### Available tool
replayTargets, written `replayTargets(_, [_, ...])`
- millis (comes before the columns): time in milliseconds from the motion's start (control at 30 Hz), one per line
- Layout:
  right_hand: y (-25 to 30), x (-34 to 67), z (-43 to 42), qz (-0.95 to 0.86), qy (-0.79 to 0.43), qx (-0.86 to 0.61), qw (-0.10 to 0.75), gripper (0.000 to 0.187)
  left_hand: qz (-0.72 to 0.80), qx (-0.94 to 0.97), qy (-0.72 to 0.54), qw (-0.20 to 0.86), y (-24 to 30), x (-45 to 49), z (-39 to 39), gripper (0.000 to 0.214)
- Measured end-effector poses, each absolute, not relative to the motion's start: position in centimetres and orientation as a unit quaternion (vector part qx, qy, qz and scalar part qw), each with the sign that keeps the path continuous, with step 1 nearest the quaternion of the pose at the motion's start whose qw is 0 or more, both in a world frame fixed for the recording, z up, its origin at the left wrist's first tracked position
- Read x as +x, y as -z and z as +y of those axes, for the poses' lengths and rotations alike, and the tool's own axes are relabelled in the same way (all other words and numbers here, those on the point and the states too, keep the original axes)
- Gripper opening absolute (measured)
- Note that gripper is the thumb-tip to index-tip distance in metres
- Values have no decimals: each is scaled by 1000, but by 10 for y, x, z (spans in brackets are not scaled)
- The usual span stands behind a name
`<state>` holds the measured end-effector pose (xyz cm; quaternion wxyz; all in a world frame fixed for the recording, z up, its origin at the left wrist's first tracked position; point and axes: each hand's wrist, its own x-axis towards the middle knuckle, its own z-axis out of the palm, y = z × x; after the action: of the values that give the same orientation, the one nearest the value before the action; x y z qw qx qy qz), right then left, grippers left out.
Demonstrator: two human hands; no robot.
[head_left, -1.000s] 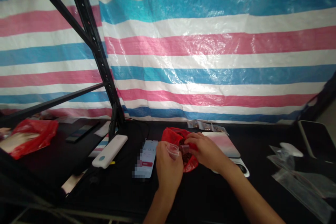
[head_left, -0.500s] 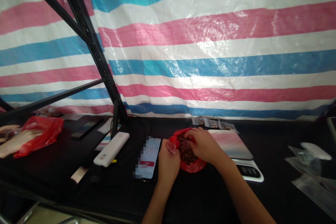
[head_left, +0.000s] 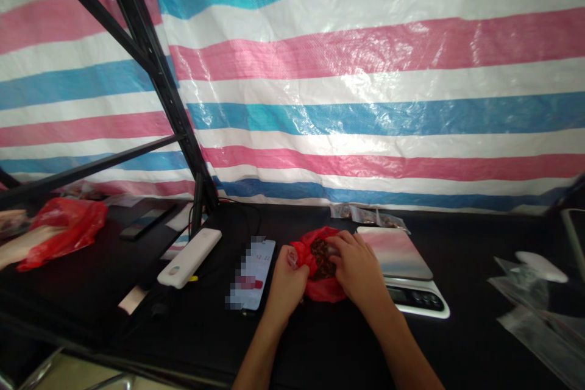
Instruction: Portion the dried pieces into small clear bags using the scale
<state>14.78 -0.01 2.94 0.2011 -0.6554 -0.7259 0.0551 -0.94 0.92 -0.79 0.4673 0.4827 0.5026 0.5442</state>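
A small red plastic bag [head_left: 315,288] holding dark brown pieces [head_left: 321,254] lies on the black table between my hands. My left hand [head_left: 286,282] is closed at the bag's left edge and pinches a small clear plastic pouch [head_left: 290,256] against it. My right hand [head_left: 357,266] lies over the bag's right side with curled fingers reaching into the dark pieces; whether they grip any is hidden.
A phone [head_left: 253,273] lies left of the bag, a white power bank [head_left: 189,258] further left. A kitchen scale [head_left: 414,289] sits right of my right hand. Clear pouches [head_left: 532,308] lie at far right, another red bag [head_left: 61,228] at far left. A black rack post [head_left: 158,82] stands before a striped tarp.
The right hand has gone from holding a piece over the clear pouch to reaching down into the red bag. The left hand sank to the bag's left edge with the pouch.
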Motion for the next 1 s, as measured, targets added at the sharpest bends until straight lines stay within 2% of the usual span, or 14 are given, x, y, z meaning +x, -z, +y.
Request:
replayTargets(167, [-23,144,5,-719,-46,-658,219,34,487,488,-540,483,1,-4,10,24])
replayTargets(267, [-18,143,9,-710,-78,-650,259,31,481,477,-550,489,-1,-4,10,24])
replayTargets(400, [-15,144,11,-698,-152,-627,311,38,465,454,-565,509,0,-6,11,23])
replayTargets(533, [-17,148,7,-711,-172,-607,310,45,436,429,-578,540,-1,-8,12,26])
replayTargets(700, [-21,149,2,-720,-201,-584,316,43,428,420,-585,546,-2,-6,13,25])
replayTargets(867, [-17,150,4,-638,-294,-600,383,34,476,422,-617,463,-3,-8,12,28])
replayTargets(1000, [-16,159,7,-572,-363,-585,447,36,497,493,-660,272,-10,-12,5,32])
